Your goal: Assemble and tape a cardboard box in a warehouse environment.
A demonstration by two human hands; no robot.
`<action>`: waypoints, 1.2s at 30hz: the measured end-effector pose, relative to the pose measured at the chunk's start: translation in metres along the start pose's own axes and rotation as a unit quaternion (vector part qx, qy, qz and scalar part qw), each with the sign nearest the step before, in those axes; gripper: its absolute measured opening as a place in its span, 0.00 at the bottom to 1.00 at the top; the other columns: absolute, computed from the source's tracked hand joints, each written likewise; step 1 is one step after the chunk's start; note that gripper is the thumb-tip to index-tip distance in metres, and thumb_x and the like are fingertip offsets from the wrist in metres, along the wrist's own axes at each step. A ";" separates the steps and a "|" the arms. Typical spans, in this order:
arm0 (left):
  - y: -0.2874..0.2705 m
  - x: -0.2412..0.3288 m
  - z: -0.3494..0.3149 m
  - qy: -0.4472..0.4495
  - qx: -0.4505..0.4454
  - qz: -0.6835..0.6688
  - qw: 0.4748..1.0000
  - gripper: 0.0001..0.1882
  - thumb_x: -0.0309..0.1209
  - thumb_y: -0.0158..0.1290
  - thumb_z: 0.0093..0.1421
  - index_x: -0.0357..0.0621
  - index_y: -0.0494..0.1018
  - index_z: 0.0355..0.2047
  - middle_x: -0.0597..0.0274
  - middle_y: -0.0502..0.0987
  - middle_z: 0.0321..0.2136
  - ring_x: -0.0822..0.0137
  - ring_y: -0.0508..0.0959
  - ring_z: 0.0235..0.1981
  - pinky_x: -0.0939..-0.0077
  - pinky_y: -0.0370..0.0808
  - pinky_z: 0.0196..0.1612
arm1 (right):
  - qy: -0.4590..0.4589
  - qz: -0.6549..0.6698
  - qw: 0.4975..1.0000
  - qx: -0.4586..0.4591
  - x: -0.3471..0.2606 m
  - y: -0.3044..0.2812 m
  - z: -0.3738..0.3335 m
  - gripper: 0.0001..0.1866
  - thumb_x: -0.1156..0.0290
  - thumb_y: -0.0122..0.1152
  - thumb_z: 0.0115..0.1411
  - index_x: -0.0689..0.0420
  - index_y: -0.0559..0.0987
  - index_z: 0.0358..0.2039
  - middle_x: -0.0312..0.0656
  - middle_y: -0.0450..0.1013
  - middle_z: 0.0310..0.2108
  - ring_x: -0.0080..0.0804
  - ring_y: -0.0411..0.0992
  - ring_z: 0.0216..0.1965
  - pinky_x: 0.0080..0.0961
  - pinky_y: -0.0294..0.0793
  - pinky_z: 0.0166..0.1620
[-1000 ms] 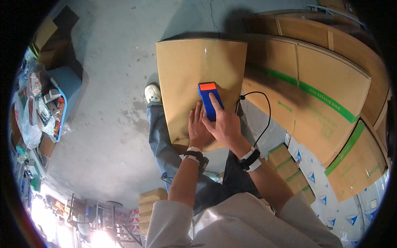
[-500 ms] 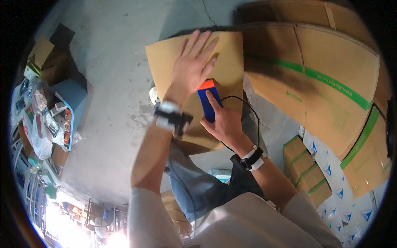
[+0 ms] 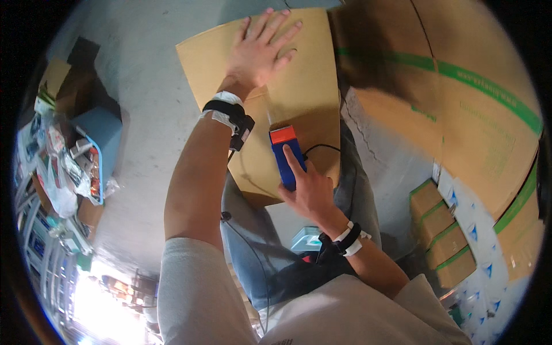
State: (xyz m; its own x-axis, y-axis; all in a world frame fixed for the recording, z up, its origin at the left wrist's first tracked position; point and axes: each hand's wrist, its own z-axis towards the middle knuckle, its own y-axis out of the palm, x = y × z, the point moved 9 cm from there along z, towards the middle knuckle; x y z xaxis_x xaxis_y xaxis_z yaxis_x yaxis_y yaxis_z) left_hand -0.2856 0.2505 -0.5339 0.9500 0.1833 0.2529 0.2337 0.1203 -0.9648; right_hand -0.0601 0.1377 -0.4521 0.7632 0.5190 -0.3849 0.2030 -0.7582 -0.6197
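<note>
A brown cardboard box (image 3: 305, 75) stands before me, between my knees at its near side. My left hand (image 3: 253, 60) lies flat on its top toward the far end, fingers spread, holding nothing. Lower down, my right hand (image 3: 307, 190) grips a blue tape dispenser (image 3: 286, 167) with an orange, toothed head, index finger stretched along its body. What looks like a shiny clear strip runs from the toothed head up the cardboard toward my left hand. Both wrists wear black-and-white strapped devices; a black cable loops beside the right hand.
Large cardboard cartons (image 3: 460, 115) with green bands fill the right side. Smaller banded boxes (image 3: 445, 236) are stacked below them. At left, a blue bin (image 3: 100, 146) stands by plastic bags (image 3: 60, 190) and clutter. Grey floor (image 3: 144, 190) lies between.
The tape dispenser in my right hand has moved toward me, away from my left hand. My left hand has shifted farther out on the box. The view has shifted, too.
</note>
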 end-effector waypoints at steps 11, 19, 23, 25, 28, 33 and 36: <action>0.003 0.018 -0.016 0.004 0.048 -0.027 0.998 0.36 0.53 0.42 0.70 0.57 0.54 0.75 0.62 0.53 0.75 0.55 0.51 0.76 0.46 0.50 0.74 | 0.043 0.028 0.997 0.055 -0.001 0.010 -0.004 0.46 0.54 0.71 0.51 0.40 0.63 0.71 0.52 0.75 0.34 0.52 0.80 0.29 0.49 0.81 0.32; 0.014 0.067 -0.071 0.048 0.001 -0.001 0.999 0.39 0.55 0.40 0.70 0.45 0.52 0.74 0.50 0.53 0.75 0.51 0.52 0.75 0.49 0.47 0.75 | 0.004 0.066 0.987 0.149 -0.006 0.012 -0.005 0.43 0.56 0.71 0.49 0.45 0.68 0.67 0.52 0.76 0.30 0.51 0.80 0.28 0.47 0.81 0.33; 0.021 0.081 -0.063 0.037 -0.045 0.032 0.998 0.39 0.49 0.43 0.71 0.42 0.49 0.75 0.49 0.52 0.75 0.52 0.51 0.76 0.49 0.45 0.76 | -0.009 0.088 0.974 0.211 0.006 0.003 -0.018 0.41 0.59 0.71 0.48 0.45 0.71 0.65 0.52 0.76 0.29 0.51 0.79 0.27 0.46 0.80 0.31; 0.019 0.066 -0.066 0.023 -0.037 0.029 0.999 0.39 0.49 0.41 0.72 0.42 0.48 0.76 0.49 0.50 0.75 0.52 0.50 0.76 0.48 0.45 0.76 | 0.006 0.112 0.969 0.222 0.008 0.013 -0.025 0.40 0.60 0.71 0.48 0.43 0.74 0.64 0.51 0.75 0.29 0.53 0.78 0.27 0.46 0.79 0.31; 0.017 0.064 -0.064 0.044 -0.034 0.030 0.998 0.38 0.48 0.40 0.72 0.40 0.48 0.75 0.45 0.49 0.75 0.49 0.49 0.76 0.48 0.45 0.76 | 0.003 0.094 0.975 0.203 0.012 0.034 -0.048 0.40 0.61 0.72 0.47 0.42 0.73 0.65 0.48 0.75 0.28 0.48 0.78 0.25 0.43 0.80 0.30; 0.015 0.074 -0.061 0.080 0.002 0.024 0.996 0.36 0.46 0.39 0.73 0.37 0.50 0.74 0.40 0.51 0.74 0.41 0.51 0.74 0.47 0.46 0.75 | 0.024 0.079 0.985 0.149 0.031 0.049 -0.077 0.42 0.59 0.72 0.50 0.41 0.69 0.68 0.46 0.74 0.31 0.44 0.79 0.25 0.40 0.80 0.30; 0.016 0.068 -0.060 0.085 0.012 0.032 0.996 0.36 0.45 0.39 0.73 0.37 0.50 0.74 0.40 0.52 0.73 0.42 0.52 0.74 0.46 0.46 0.75 | 0.035 0.078 0.988 0.132 0.033 0.065 -0.087 0.42 0.59 0.71 0.50 0.41 0.69 0.68 0.47 0.74 0.31 0.44 0.79 0.27 0.40 0.81 0.31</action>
State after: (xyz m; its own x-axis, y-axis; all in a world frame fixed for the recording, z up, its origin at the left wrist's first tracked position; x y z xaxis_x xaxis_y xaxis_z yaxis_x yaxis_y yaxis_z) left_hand -0.2050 0.2063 -0.5362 0.9844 0.0238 0.1742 0.1694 0.1377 -0.9759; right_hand 0.0319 0.0716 -0.4453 0.8145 0.3693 -0.4475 -0.0801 -0.6923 -0.7172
